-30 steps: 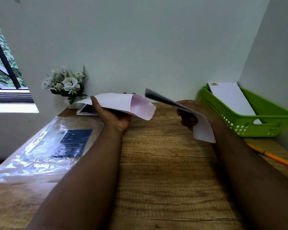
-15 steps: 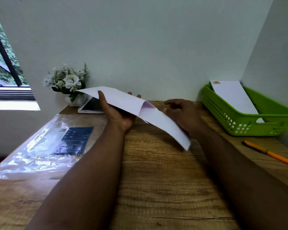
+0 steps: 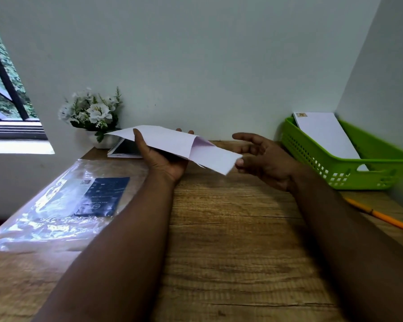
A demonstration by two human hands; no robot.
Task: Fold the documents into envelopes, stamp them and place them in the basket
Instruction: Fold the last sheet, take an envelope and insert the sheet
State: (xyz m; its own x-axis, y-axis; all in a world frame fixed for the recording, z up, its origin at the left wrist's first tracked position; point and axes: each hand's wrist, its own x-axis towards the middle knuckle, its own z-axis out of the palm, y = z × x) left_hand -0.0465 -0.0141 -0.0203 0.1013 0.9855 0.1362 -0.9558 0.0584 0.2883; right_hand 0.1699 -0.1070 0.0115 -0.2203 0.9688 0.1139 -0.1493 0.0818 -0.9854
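Head view: left hand grip clasps envelope; right hand spread beside flap.

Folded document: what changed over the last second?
The right hand carried the folded document left from mid-air and fed it into the envelope; about half is in now, and the hand has opened, its thumb at the sheet's outer end. The left hand still holds the envelope. Green basket unchanged.
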